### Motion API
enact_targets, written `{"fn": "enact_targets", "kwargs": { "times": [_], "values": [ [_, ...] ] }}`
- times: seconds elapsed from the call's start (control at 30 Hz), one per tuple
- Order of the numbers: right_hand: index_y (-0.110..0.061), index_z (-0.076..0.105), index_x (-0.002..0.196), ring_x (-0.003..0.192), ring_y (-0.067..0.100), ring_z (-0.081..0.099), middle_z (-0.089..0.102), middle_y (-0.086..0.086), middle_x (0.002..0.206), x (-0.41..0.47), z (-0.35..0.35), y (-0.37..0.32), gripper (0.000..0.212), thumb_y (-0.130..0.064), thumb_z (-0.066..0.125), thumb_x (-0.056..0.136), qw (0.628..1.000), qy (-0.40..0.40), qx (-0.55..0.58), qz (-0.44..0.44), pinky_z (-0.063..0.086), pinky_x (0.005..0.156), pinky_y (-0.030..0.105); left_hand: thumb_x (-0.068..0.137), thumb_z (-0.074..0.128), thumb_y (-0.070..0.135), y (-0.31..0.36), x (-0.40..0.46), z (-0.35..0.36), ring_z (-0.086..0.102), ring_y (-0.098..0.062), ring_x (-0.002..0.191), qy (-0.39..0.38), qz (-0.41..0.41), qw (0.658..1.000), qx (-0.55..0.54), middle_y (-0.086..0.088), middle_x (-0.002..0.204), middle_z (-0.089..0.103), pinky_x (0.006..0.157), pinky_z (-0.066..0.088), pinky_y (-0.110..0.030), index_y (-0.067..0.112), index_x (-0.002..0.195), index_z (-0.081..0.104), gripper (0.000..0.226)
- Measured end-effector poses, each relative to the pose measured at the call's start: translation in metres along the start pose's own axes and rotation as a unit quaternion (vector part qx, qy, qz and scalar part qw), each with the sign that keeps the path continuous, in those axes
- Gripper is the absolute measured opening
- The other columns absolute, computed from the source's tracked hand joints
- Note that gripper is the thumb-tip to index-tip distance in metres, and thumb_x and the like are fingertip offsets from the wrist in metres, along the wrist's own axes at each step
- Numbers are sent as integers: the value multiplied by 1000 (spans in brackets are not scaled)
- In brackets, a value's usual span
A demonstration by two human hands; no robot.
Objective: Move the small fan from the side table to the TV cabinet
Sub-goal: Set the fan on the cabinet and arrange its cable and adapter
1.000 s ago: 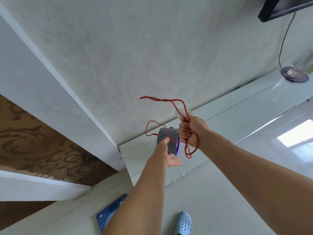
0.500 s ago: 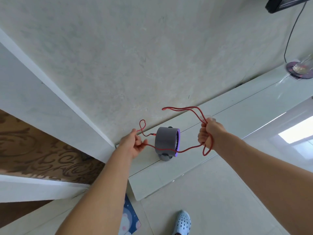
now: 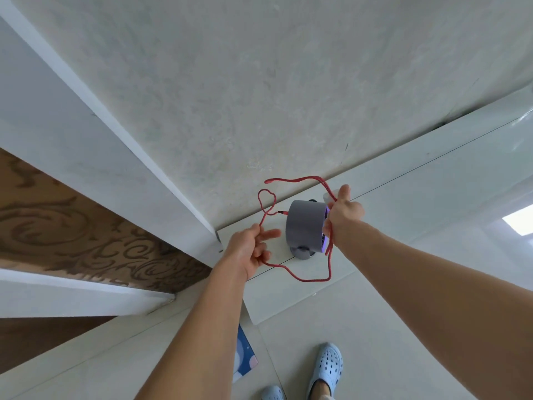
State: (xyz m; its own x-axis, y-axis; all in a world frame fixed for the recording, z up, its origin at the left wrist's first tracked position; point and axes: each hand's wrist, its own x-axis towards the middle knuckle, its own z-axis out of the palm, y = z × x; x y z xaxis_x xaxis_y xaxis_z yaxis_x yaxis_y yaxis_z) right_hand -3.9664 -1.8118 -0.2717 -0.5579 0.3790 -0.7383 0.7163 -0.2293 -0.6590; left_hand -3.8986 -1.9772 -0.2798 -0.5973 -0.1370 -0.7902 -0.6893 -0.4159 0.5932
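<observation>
The small grey fan (image 3: 305, 226) with a purple rim stands upright on the left end of the white TV cabinet (image 3: 418, 180), on its own foot. A red cord (image 3: 305, 280) is plugged into its back and loops in the air around it. My left hand (image 3: 251, 249) pinches the cord to the left of the fan, with one finger pointing out. My right hand (image 3: 343, 212) grips a bunch of the cord just right of the fan, close to its front face. Neither hand holds the fan's body.
A pale wall rises behind the cabinet, with a white door frame (image 3: 138, 157) and a brown patterned panel (image 3: 72, 226) to the left. On the tiled floor below are my light blue clogs (image 3: 326, 368) and a blue mat (image 3: 245, 356).
The view has moved closer to the fan. My left hand has slid down along the cord, and a longer loop now sags in front of the fan. My right hand moved closer to the fan's face.
</observation>
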Motion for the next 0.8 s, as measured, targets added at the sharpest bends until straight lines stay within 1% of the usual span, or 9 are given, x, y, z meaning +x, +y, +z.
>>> {"fn": "enact_targets", "kwargs": {
  "times": [0.1, 0.13, 0.23, 0.37, 0.43, 0.53, 0.6, 0.67, 0.8],
  "values": [
    [-14, 55, 92, 77, 33, 59, 50, 3, 68, -7, 21, 16, 41, -50, 36, 93, 1000, 21, 2, -15, 52, 80, 40, 104, 41, 18, -7, -9, -6, 28, -10, 38, -46, 32, 998, -15, -6, 75, 67, 39, 35, -22, 12, 88, 52, 21],
    [-14, 55, 92, 80, 33, 60, 52, 3, 69, -10, 27, 21, 42, -51, 35, 93, 1000, 17, 5, -18, 52, 85, 42, 103, 42, 18, -10, -12, -8, 29, -10, 40, -63, 41, 997, -8, -6, 75, 64, 40, 35, -22, 12, 87, 53, 21],
    [-7, 57, 87, 59, 26, 56, 55, 7, 64, -19, 44, 35, 53, -53, 33, 94, 1000, -1, 6, 16, 50, 65, 32, 102, 45, 20, -21, -22, -14, 36, -13, 46, -110, 62, 992, 15, -6, 74, 59, 48, 38, -25, 11, 88, 56, 20],
    [-1, 56, 86, 50, 28, 63, 61, 14, 64, -26, 64, 54, 53, -48, 34, 94, 996, -72, -12, 52, 58, 58, 35, 99, 52, 24, -31, -30, -17, 51, -19, 60, -109, 78, 982, 133, -7, 72, 60, 64, 51, -34, 10, 87, 61, 20],
    [-2, 49, 77, 40, 26, 57, 57, 13, 59, -35, 69, 60, 45, -40, 36, 98, 993, -98, -6, 63, 54, 45, 31, 98, 54, 25, -34, -32, -21, 59, -21, 70, -87, 81, 973, 199, -9, 76, 63, 74, 56, -36, 9, 87, 64, 21],
    [-2, 48, 76, 38, 21, 41, 45, 10, 55, -36, 70, 76, 43, -37, 36, 97, 993, -100, -42, 36, 40, 40, 26, 94, 59, 27, -42, -32, -33, 65, -18, 79, -74, 63, 962, 257, -5, 76, 69, 86, 56, -39, 12, 81, 68, 22],
    [-5, 52, 89, 46, 20, 41, 47, 8, 63, -32, 68, 87, 38, -38, 34, 97, 991, -91, -93, -14, 38, 46, 30, 95, 59, 25, -48, -30, -41, 67, -17, 90, -34, 64, 959, 275, 0, 84, 73, 84, 55, -33, 15, 89, 71, 17],
    [-11, 51, 92, 56, 21, 45, 48, 6, 68, -27, 66, 97, 34, -38, 31, 98, 980, -91, -154, -84, 41, 56, 34, 99, 51, 19, -50, -28, -48, 67, -19, 96, 22, 87, 971, 223, 0, 95, 73, 80, 54, -30, 16, 101, 69, 18],
    [-13, 51, 95, 62, 15, 46, 51, 1, 74, -29, 60, 109, 37, -40, 27, 102, 922, -92, -295, -231, 36, 54, 30, 103, 40, 29, -31, -20, -49, 62, -19, 77, 17, 93, 987, 127, -7, 101, 74, 63, 47, -29, 14, 98, 61, 26]
  ]
}}
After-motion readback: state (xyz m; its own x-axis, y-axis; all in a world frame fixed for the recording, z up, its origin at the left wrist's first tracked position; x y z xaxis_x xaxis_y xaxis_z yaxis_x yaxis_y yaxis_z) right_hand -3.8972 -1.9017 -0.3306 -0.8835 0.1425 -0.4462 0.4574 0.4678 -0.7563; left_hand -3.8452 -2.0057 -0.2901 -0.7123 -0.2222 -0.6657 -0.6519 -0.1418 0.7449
